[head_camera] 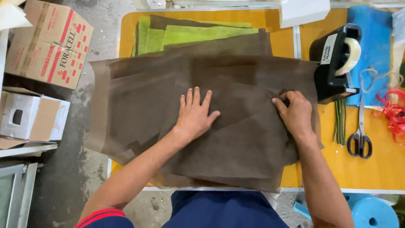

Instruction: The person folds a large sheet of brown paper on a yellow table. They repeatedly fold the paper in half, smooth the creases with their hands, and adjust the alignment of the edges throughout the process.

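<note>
Your stack of brown non-woven sheets [236, 139] lies across the middle of the yellow table [371, 169], its left part hanging past the table's edge over the concrete floor [80, 169]. Your left hand [195, 115] lies flat on top of the sheets, fingers spread, gripping nothing. Your right hand [296, 113] pinches a fold of the top sheet near the stack's right edge; its fingertips curl under the fabric, so you cannot see how many layers it holds. The sheets overlap so closely that their count is hard to make out.

Behind the brown stack, green sheets [190, 34] show only along their far edge. Just right of your right hand stands a black tape dispenser [335, 63] with a pale roll and a white label on its side. Below it lie thin green stems [340, 120], partly hidden by the dispenser, and scissors [360, 135] beside them. Red ribbon [394, 114] is cut off at the right edge, near twine on a blue sheet [373, 55].

On the left, 1 brown cardboard box [50, 44] with red print sits above 1 white box [25, 116] with an open brown flap.
</note>
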